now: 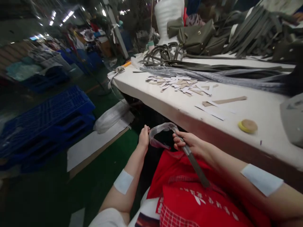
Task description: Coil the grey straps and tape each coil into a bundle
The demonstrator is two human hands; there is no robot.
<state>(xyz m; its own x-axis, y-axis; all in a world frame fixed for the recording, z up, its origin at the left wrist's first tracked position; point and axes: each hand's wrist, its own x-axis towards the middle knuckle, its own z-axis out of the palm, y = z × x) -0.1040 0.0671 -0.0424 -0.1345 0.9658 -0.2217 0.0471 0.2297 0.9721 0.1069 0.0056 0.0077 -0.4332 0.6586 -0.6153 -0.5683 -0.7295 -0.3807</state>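
We've got a dark strap [197, 170] in a clear plastic sleeve [163, 127], held in front of the body, just off the near edge of the white table [265, 107]. We see the right hand [184, 142] clamped on it, fingers wrapped round where the plastic covers the strap. From that grip, the dark end slants down across the red apron [180, 195]; on the other side, the plastic arcs over toward the left hand [143, 138] and curls back under. We mark the left fingers as curled together at the loop's left bend; we can't tell whether they pinch it. Both hands sit near each other, loop between. On the table we note scattered paper strips [177, 83] and a yellow-edged roll [248, 126], apart from both hands.
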